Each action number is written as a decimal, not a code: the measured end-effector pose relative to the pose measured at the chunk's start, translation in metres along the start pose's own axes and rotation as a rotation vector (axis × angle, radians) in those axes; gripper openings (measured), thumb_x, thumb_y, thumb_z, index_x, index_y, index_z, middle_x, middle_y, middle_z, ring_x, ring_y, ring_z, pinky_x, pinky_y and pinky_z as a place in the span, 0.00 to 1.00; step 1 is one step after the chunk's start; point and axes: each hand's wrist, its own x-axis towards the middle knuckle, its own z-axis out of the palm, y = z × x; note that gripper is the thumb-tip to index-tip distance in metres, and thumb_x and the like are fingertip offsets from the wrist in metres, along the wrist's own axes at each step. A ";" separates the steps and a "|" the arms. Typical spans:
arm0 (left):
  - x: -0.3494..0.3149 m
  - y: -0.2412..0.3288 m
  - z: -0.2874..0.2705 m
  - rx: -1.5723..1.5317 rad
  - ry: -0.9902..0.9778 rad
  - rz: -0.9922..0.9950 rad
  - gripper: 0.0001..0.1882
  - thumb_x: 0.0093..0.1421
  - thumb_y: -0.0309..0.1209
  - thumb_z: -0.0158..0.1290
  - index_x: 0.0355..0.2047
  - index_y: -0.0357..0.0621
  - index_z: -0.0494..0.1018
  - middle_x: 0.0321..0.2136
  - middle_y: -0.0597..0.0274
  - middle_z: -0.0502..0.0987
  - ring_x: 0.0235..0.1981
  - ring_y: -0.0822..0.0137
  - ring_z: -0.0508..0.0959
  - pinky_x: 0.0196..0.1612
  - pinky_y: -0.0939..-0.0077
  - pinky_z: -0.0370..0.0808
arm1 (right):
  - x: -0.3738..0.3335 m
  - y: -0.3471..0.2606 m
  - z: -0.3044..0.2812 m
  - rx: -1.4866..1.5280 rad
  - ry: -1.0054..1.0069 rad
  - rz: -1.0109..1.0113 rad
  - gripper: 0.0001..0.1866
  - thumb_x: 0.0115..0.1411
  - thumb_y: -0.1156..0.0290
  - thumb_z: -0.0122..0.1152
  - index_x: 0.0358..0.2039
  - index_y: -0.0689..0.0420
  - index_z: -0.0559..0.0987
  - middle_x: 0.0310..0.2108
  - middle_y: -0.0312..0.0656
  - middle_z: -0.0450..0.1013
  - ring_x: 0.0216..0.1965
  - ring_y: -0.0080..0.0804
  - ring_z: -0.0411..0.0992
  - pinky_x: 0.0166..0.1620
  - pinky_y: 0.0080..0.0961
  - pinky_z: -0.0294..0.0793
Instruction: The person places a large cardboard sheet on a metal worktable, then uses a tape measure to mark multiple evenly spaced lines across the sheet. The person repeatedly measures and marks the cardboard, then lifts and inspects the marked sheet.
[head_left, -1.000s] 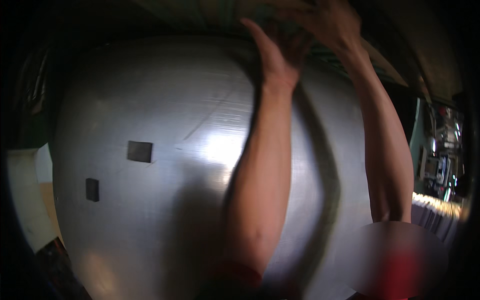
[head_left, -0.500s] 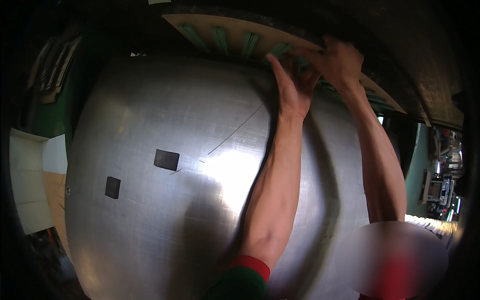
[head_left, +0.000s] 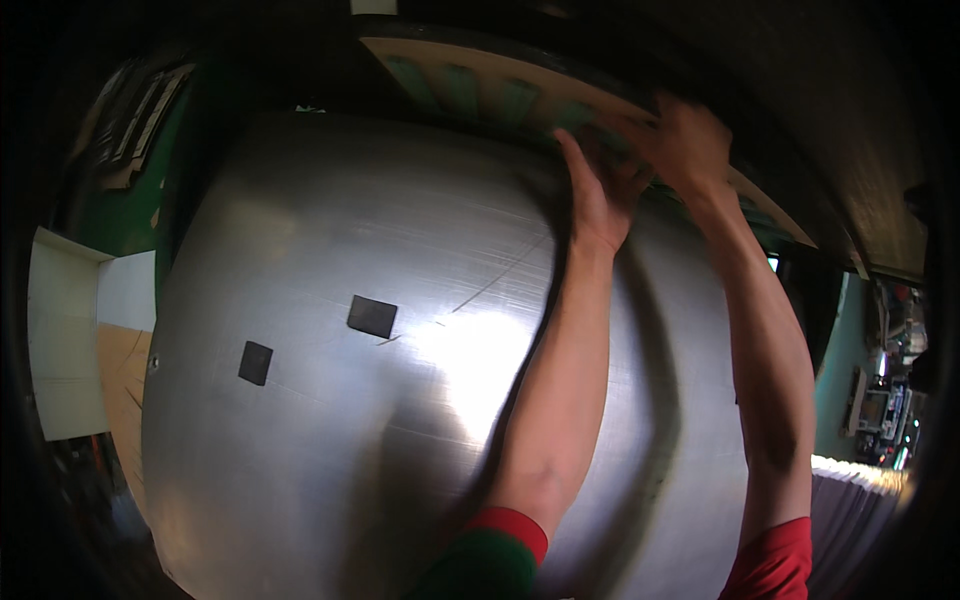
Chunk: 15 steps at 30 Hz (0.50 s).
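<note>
Both my arms reach across a shiny metal plate (head_left: 330, 220) to a tan board (head_left: 430, 62) with green strips (head_left: 512, 102) on its underside. My left hand (head_left: 604, 200) is raised just under the board, palm up, its thumb stretched out and apart from the fingers. Those fingers reach into shadow beside the strips, and nothing shows in them. To its right, my right hand (head_left: 692, 145) is at the board's edge. Its fingers point left along the strips, but their tips are dark and blurred. Whether either hand touches a strip I cannot tell.
Two dark squares, one nearer the middle (head_left: 372, 317) and one farther left (head_left: 255, 363), lie on the plate. A dark machine part (head_left: 820, 110) overhangs the board. White and brown cardboard (head_left: 70, 330) stands at left. Shelves with equipment (head_left: 885, 400) appear at far right.
The view has shifted, so the plate, squares and board sit farther right in it. Both hands stay at the board's underside. No pick-up or release is visible.
</note>
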 end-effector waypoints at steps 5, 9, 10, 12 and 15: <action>-0.001 0.004 -0.004 0.062 -0.072 -0.031 0.66 0.53 0.85 0.35 0.77 0.47 0.40 0.71 0.48 0.54 0.70 0.49 0.61 0.74 0.50 0.51 | -0.006 0.002 -0.013 -0.028 0.002 -0.003 0.37 0.52 0.31 0.66 0.27 0.61 0.83 0.22 0.54 0.79 0.28 0.51 0.81 0.34 0.42 0.79; 0.000 -0.008 -0.005 0.032 0.006 -0.108 0.69 0.53 0.85 0.36 0.76 0.41 0.36 0.74 0.48 0.47 0.70 0.46 0.61 0.75 0.50 0.49 | -0.012 0.018 -0.012 -0.121 0.028 -0.025 0.36 0.52 0.33 0.68 0.25 0.62 0.81 0.20 0.55 0.77 0.25 0.53 0.80 0.31 0.46 0.78; 0.001 -0.011 -0.005 0.022 -0.047 -0.046 0.70 0.53 0.84 0.37 0.76 0.40 0.34 0.74 0.48 0.45 0.69 0.47 0.63 0.74 0.50 0.50 | -0.013 0.022 -0.010 -0.126 0.049 -0.038 0.36 0.52 0.34 0.69 0.25 0.62 0.81 0.19 0.54 0.77 0.25 0.54 0.80 0.31 0.46 0.78; 0.002 -0.016 -0.004 -0.030 0.023 -0.041 0.67 0.55 0.83 0.37 0.76 0.41 0.39 0.73 0.48 0.49 0.68 0.48 0.63 0.73 0.51 0.54 | -0.014 0.029 -0.005 -0.130 0.066 -0.047 0.35 0.52 0.34 0.69 0.25 0.62 0.81 0.19 0.54 0.77 0.25 0.54 0.80 0.30 0.47 0.78; 0.004 -0.021 -0.003 -0.055 -0.031 -0.002 0.61 0.57 0.81 0.38 0.73 0.42 0.48 0.70 0.49 0.55 0.68 0.49 0.64 0.71 0.52 0.58 | -0.012 0.035 -0.001 -0.140 0.073 -0.054 0.36 0.52 0.33 0.68 0.25 0.61 0.81 0.20 0.54 0.78 0.25 0.54 0.81 0.29 0.46 0.78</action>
